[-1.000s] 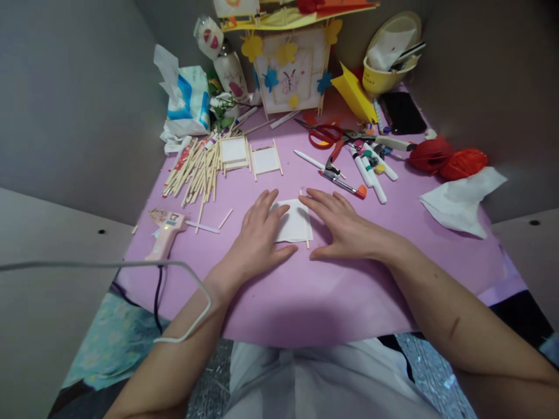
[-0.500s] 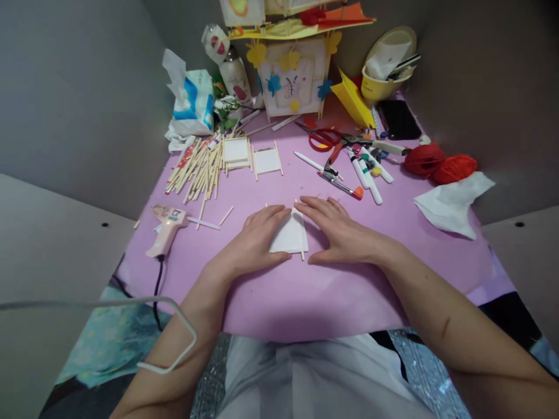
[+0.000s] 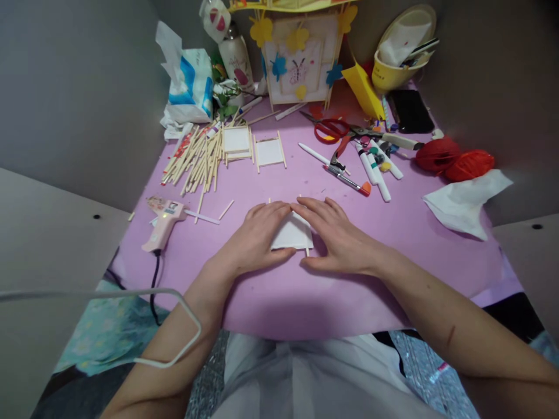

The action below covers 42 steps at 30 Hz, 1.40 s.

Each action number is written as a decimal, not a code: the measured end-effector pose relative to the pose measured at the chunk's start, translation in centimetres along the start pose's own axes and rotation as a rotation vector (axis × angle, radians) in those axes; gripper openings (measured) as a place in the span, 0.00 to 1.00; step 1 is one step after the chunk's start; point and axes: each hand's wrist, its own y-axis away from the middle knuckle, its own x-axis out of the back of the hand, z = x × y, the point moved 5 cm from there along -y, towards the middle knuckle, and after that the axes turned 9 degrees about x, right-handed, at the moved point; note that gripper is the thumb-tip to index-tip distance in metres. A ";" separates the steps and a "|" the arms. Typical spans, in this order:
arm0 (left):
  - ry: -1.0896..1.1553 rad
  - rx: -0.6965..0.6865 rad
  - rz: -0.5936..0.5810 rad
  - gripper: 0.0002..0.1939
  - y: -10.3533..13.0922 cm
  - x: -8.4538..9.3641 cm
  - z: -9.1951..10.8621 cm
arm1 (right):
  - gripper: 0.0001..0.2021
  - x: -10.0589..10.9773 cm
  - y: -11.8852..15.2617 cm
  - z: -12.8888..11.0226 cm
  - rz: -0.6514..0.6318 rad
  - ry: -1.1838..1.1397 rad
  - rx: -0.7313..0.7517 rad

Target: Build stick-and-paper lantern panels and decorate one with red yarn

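Observation:
A small white panel (image 3: 292,234) edged with thin wooden sticks lies on the pink tabletop in front of me. My left hand (image 3: 266,235) spans its left side, fingers stretched over the far edge and thumb along the near edge. On the other side, my right hand (image 3: 334,235) curves around the right edge, its thumb by the near end of a stick. The fingertips of both hands come close together above the panel's far edge. Together the hands hold the panel from both sides; its left stick is mostly hidden under my left fingers.
A pink glue gun (image 3: 163,224) lies left, near a heap of wooden sticks (image 3: 198,160) and similar framed panels (image 3: 269,151). Right are red scissors (image 3: 332,129), several markers (image 3: 373,171), red yarn (image 3: 454,160) and a tissue (image 3: 469,203). A decorated paper structure (image 3: 301,61) stands behind.
My right hand has moved left, closing in on the panel's right edge, and the fingertips of both hands are nearer each other. The view has tilted slightly downward.

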 end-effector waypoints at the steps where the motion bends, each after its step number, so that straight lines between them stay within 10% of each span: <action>1: 0.007 0.001 -0.002 0.38 0.0 0.0 0.0 | 0.45 -0.1 -0.1 -0.2 0.013 0.008 -0.010; 23: 0.050 -0.024 0.007 0.37 0.4 -0.8 -0.3 | 0.30 -0.5 -0.7 -2.9 0.050 0.305 -0.007; 42: 0.059 -0.012 0.010 0.32 0.3 -0.4 0.1 | 0.37 -0.4 -0.4 -1.6 0.150 0.059 -0.051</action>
